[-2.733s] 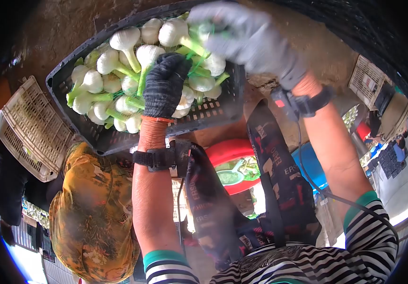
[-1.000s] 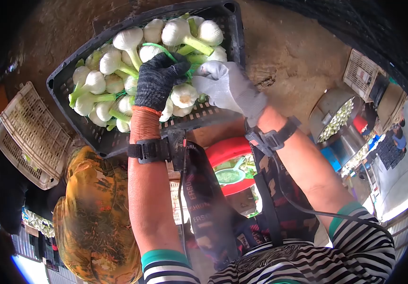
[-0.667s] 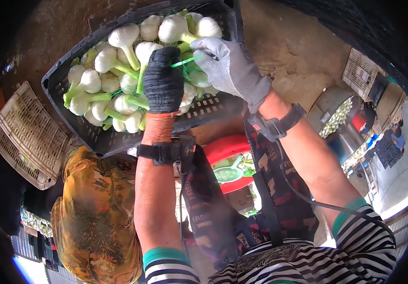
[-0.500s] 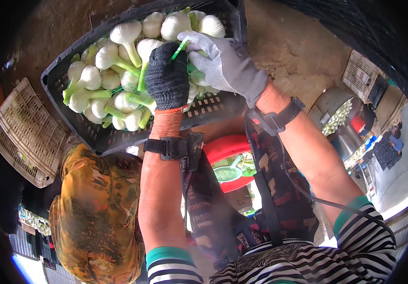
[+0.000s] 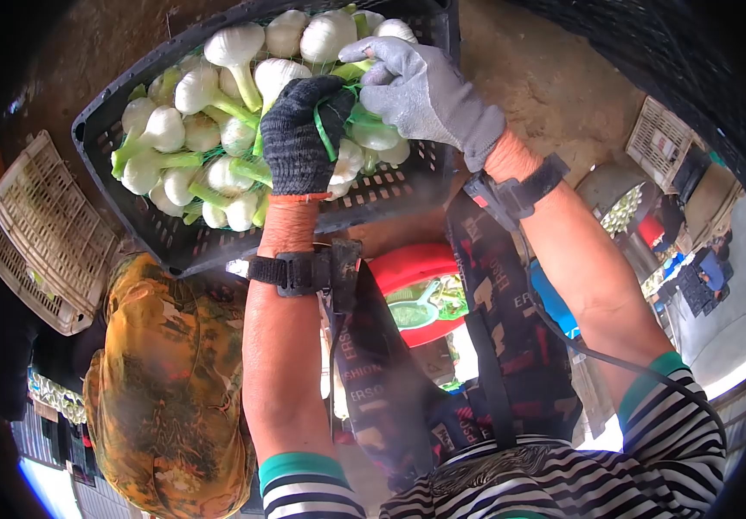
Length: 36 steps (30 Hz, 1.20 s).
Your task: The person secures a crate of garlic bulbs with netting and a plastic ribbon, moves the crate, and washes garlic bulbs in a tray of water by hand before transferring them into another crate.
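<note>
My left hand (image 5: pixel 308 134), in a dark knit glove, is closed over the garlic, and a thin green strip (image 5: pixel 324 134) hangs across its fingers. Just to the right, my right hand (image 5: pixel 429 97), in a grey glove, has bent fingers and a thumb near a green garlic stem (image 5: pixel 354 70); what they pinch is partly hidden. Below both hands, white garlic bulbs (image 5: pixel 234 45) with cut green stems lie in green netting (image 5: pixel 373 125). They fill a black plastic crate (image 5: pixel 152 246), which sits tilted in view.
Pale plastic crates (image 5: pixel 48 229) lean at the left. A person in an orange patterned garment (image 5: pixel 170 389) is close by my left arm. A red basin (image 5: pixel 403 264) with a green strainer (image 5: pixel 412 313) sits below. Metal pots (image 5: pixel 611 186) stand at the right.
The green strip has swung from pointing up at the right fingertips to hanging down over the left glove. My right hand has shifted slightly right, and its fingers now reach over the stem.
</note>
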### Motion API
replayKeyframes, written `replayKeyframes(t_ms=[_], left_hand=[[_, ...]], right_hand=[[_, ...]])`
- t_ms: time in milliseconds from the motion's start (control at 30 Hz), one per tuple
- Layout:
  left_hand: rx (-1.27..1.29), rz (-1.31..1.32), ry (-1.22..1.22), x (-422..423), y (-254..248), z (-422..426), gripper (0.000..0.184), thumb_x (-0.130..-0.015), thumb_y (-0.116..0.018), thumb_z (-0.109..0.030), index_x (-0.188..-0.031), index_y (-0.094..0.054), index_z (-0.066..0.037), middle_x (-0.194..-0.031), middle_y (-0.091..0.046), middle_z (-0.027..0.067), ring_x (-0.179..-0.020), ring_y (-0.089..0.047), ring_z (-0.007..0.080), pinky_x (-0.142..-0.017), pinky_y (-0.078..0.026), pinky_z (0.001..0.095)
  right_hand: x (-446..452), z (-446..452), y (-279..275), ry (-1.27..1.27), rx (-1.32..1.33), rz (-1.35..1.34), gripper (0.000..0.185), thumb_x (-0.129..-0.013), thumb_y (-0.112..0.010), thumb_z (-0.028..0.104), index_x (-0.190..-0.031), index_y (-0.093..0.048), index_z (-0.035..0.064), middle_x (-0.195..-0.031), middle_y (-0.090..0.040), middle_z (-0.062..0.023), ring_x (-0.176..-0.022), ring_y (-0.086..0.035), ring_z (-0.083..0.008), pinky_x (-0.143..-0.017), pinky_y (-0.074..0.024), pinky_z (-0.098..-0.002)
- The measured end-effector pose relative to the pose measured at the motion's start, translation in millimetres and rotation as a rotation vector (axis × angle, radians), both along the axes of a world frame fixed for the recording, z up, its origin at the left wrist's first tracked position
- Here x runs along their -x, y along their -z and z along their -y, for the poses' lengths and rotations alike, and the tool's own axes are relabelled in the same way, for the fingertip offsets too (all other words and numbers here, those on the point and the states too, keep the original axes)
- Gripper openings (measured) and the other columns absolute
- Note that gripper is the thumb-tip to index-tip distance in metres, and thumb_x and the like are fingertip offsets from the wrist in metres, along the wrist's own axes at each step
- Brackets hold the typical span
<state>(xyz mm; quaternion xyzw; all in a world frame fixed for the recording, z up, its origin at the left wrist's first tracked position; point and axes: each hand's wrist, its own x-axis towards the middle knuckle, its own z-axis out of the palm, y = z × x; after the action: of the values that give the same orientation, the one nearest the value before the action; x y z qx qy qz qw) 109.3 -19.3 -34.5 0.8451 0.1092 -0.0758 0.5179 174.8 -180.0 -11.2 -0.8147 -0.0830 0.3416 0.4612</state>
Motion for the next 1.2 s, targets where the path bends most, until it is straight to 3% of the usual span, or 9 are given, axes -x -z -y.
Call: replayKeyframes(t_ms=[167, 267, 467, 567, 633, 733, 900, 1067, 1200], left_hand=[[0.293, -0.25, -0.107, 3.3, 0.1, -2.6, 0.021, -0.085, -0.066, -0.011, -0.102, -0.067, 0.0, -0.087, -0.067, 0.0037, -0.071, -0.058, 0.0076, -0.064, -0.048, 0.0233], [0.37, -0.326, -0.15, 0.2, -5.2, -8.6, 0.023, -0.087, -0.065, -0.015, -0.104, -0.066, 0.001, -0.087, -0.067, 0.0052, -0.073, -0.06, 0.0088, -0.066, -0.05, 0.0247], [0.125, -0.379, -0.45, -6.2, -9.4, 4.6, 0.029, -0.088, -0.063, -0.023, -0.101, -0.064, 0.003, -0.084, -0.066, 0.0055, -0.071, -0.06, 0.011, -0.063, -0.053, 0.0274], [0.363, -0.509, -0.657, -7.9, -3.9, 1.0, 0.019, -0.077, -0.07, -0.016, -0.093, -0.065, -0.006, -0.082, -0.068, 0.0082, -0.07, -0.064, 0.0234, -0.064, -0.051, 0.036], [-0.411, -0.344, -0.057, -10.9, -17.6, -1.8, 0.016, -0.073, -0.071, -0.015, -0.085, -0.067, -0.005, -0.074, -0.067, 0.0074, -0.067, -0.065, 0.0195, -0.059, -0.051, 0.0342], [-0.651, -0.409, 0.117, -17.5, -21.7, -4.1, 0.018, -0.067, -0.073, -0.013, -0.085, -0.068, -0.01, -0.077, -0.069, 0.0079, -0.068, -0.066, 0.0191, -0.06, -0.051, 0.0334], [-0.294, -0.411, -0.132, -12.7, -16.3, -8.2, 0.014, -0.075, -0.069, -0.019, -0.081, -0.068, -0.007, -0.075, -0.068, 0.0094, -0.067, -0.067, 0.0196, -0.06, -0.052, 0.0321], [0.792, -0.49, -0.928, -19.3, -59.0, -16.9, 0.031, -0.09, -0.056, -0.028, -0.097, -0.062, 0.002, -0.086, -0.066, 0.0138, -0.071, -0.067, 0.0234, -0.055, -0.053, 0.0307], [0.18, -0.502, -1.008, 2.8, -104.1, -112.8, 0.034, -0.091, -0.055, -0.029, -0.105, -0.055, 0.002, -0.095, -0.063, 0.0136, -0.08, -0.064, 0.0228, -0.065, -0.053, 0.0328]], right_hand=[[8.1, -9.3, -3.4, -0.014, 0.081, 0.294, 0.023, -0.077, -0.061, 0.009, -0.1, -0.061, 0.0101, -0.067, -0.057, -0.0046, -0.058, -0.057, -0.0164, -0.059, -0.0478, -0.0301], [7.4, -4.2, -6.7, -0.108, 0.236, 0.236, 0.02, -0.077, -0.062, 0.019, -0.096, -0.062, 0.0129, -0.08, -0.064, -0.0114, -0.077, -0.063, -0.0323, -0.067, -0.0507, -0.0409], [25.0, 8.6, -8.9, -0.348, 0.485, 0.341, 0.02, -0.078, -0.058, 0.026, -0.095, -0.062, 0.0183, -0.088, -0.066, -0.0092, -0.08, -0.065, -0.0293, -0.064, -0.0503, -0.044], [20.7, 4.1, -15.2, -0.501, 0.577, 0.292, 0.017, -0.08, -0.052, 0.021, -0.09, -0.065, 0.0161, -0.088, -0.068, -0.0079, -0.083, -0.066, -0.0276, -0.062, -0.0495, -0.0476], [20.4, -0.2, -15.7, -0.571, 0.607, 0.275, 0.019, -0.081, -0.051, 0.02, -0.089, -0.067, 0.0152, -0.089, -0.068, -0.0076, -0.084, -0.066, -0.0267, -0.061, -0.0493, -0.0484], [21.4, -0.2, -15.1, -0.626, 0.634, 0.255, 0.021, -0.082, -0.049, 0.019, -0.089, -0.068, 0.0145, -0.089, -0.069, -0.0071, -0.084, -0.067, -0.0253, -0.06, -0.0495, -0.048], [19.8, -1.9, -17.5, -0.635, 0.656, 0.183, 0.023, -0.082, -0.049, 0.016, -0.093, -0.069, 0.0134, -0.089, -0.069, -0.0083, -0.084, -0.067, -0.0262, -0.064, -0.0508, -0.046], [15.7, 52.8, -17.7, -0.354, 0.166, 0.325, 0.023, -0.08, -0.056, 0.009, -0.101, -0.064, 0.0048, -0.098, -0.064, -0.0146, -0.087, -0.063, -0.0286, -0.078, -0.0507, -0.038], [20.0, 90.0, -35.9, 0.296, 0.061, 0.078, 0.02, -0.082, -0.062, 0.011, -0.1, -0.061, 0.002, -0.095, -0.064, -0.0075, -0.089, -0.06, -0.0171, -0.08, -0.0495, -0.0289]])
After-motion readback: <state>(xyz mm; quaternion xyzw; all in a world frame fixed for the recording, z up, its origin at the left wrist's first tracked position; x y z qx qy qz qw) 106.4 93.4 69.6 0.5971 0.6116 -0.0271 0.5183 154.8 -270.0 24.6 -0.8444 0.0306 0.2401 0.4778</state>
